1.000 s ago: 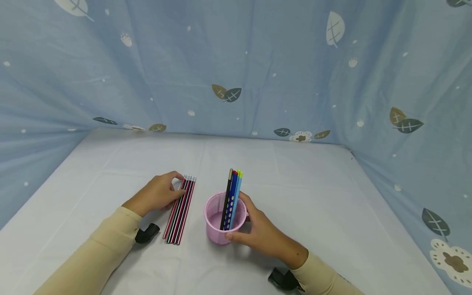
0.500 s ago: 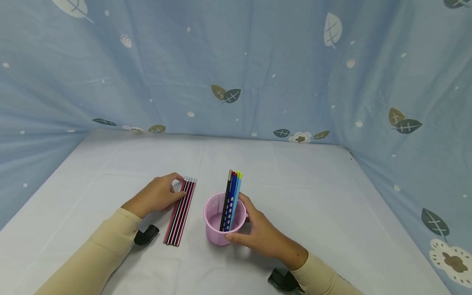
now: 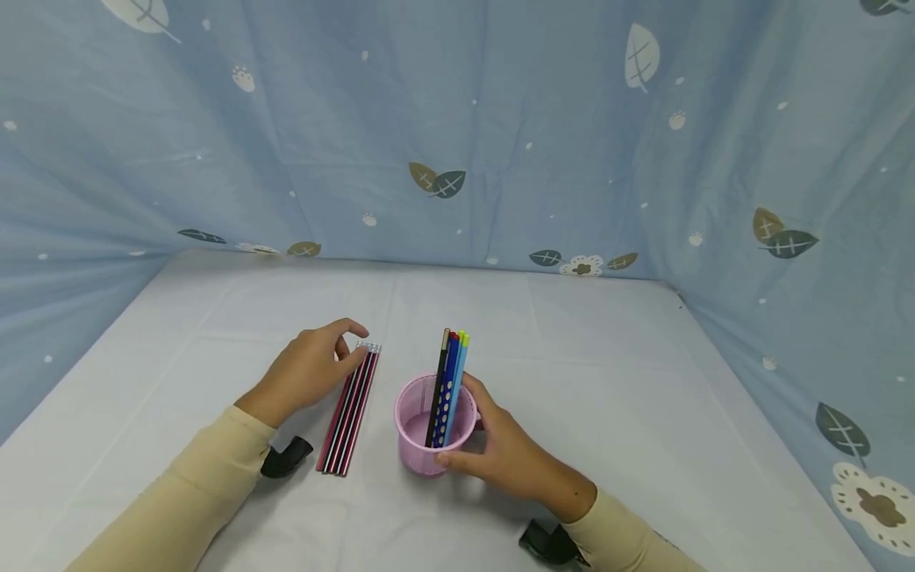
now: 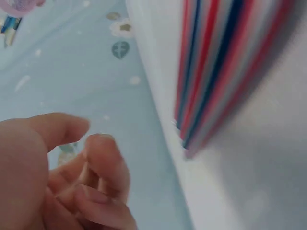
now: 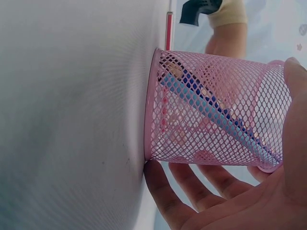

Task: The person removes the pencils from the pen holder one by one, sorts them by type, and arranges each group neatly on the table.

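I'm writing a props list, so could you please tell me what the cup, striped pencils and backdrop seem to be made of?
Cup: probably coated metal, perhaps plastic, smooth pink; open mesh shows.
Striped pencils: likely painted wood, seemingly glossy, though no bare wood shows; silvery ends look metallic.
Backdrop: apparently matte printed fabric, given its soft folds.

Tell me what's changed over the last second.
The left hand has shifted away from the wearer and slightly right; its thumb and index finger are now by the silver ends of the striped pencils. Those pencils lie where they were. The right hand still holds the pink mesh cup, and the pencils inside lean as before.
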The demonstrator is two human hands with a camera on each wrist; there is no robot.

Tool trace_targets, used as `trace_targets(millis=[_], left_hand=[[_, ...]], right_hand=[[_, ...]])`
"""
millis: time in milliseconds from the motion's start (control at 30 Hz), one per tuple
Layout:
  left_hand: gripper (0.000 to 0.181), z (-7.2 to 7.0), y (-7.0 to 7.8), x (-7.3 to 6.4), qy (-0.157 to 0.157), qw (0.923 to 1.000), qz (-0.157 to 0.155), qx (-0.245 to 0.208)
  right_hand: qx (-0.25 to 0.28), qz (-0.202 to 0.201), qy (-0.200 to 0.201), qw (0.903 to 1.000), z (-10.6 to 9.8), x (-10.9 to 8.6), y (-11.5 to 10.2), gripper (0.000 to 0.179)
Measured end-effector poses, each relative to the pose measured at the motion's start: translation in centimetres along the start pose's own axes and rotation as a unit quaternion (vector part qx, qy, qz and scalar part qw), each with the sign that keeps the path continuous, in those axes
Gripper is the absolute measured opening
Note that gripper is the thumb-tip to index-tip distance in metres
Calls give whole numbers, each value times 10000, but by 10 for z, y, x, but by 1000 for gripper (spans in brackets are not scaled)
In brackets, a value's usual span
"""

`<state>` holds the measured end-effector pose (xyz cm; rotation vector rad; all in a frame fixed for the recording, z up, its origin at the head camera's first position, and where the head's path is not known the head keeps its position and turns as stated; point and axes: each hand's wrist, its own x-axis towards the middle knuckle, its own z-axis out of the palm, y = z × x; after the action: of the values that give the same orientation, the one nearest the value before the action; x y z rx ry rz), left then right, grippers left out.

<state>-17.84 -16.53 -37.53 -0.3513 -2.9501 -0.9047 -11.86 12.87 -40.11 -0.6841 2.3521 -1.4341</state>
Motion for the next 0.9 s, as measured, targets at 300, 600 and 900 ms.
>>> trace_targets(millis=[300, 600, 900], left_hand=[[37, -4, 31, -11, 509, 9936, 572, -828], [32, 3, 50, -22, 117, 9858, 1298, -1055], [56, 12, 60, -30, -752, 9846, 1419, -689]], right_hand=[[-25, -32, -10, 10000, 1, 0, 2, 96], [-2, -70, -30, 10000, 0, 0, 1, 96], [43, -191, -27, 9998, 0, -1, 1, 96]])
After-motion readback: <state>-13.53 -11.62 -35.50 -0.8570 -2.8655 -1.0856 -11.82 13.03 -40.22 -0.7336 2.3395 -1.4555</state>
